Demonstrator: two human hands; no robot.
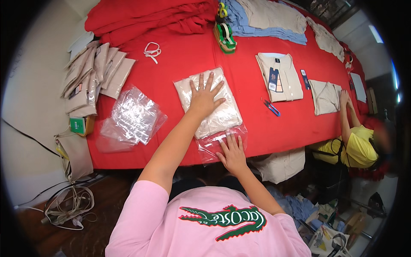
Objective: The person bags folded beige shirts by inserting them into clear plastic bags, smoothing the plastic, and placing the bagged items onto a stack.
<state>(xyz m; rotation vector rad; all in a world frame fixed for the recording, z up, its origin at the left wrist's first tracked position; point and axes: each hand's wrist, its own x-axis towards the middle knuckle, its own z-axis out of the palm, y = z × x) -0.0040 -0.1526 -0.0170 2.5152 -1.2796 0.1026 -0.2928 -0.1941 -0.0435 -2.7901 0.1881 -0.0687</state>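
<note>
A folded beige shirt in a clear plastic bag [214,118] lies on the red-covered table in front of me. My left hand [205,96] rests flat on the bagged shirt's upper part with its fingers spread. On the bag's loose clear end, close to the table's front edge, my right hand [233,154] lies with fingers stretched out. Left of the bagged shirt is a loose pile of clear plastic bags [135,115]. To its right sits a folded beige shirt with a dark tag [280,79], and below that a pair of blue thread snips [272,109].
Bagged beige garments [92,75] are stacked at the left edge. A green tape dispenser [225,38] stands at the back, by red cloth [150,19] and blue garments [265,30]. At right, a person in yellow [361,145] handles another folded beige garment [325,97].
</note>
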